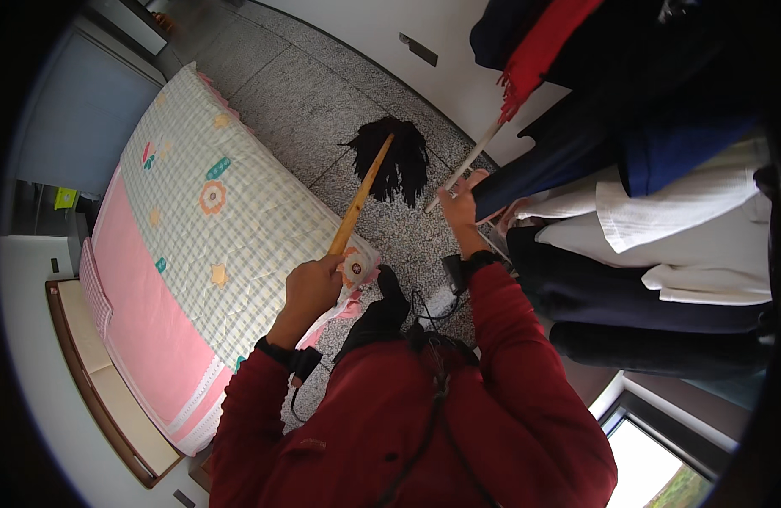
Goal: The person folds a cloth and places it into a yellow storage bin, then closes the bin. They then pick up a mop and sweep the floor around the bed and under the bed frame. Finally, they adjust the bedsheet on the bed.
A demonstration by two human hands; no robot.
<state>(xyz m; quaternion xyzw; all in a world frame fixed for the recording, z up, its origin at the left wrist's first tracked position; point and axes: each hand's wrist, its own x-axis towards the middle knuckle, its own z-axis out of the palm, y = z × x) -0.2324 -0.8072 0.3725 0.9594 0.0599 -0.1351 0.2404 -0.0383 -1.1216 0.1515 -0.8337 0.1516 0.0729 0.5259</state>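
My left hand (pixel 309 291) is closed around the yellow wooden handle (pixel 359 202) of a mop, low on its visible length. The mop's dark strand head (pixel 400 162) spreads on the speckled floor ahead of me. On the right, my right hand (pixel 460 204) grips a pale thin pole (pixel 472 155) near its lower end. A red fringed scarf (pixel 543 54) hangs over the pole's far part and hides it. Dark trousers (pixel 549 155) hang right beside that hand.
A bed with a checked, flower-patterned quilt (pixel 194 203) takes up the left side. Hanging clothes (pixel 676 254) crowd the right. Beyond the mop runs a white wall (pixel 371 38) with a socket plate (pixel 418 49). A window (pixel 657 463) is at lower right.
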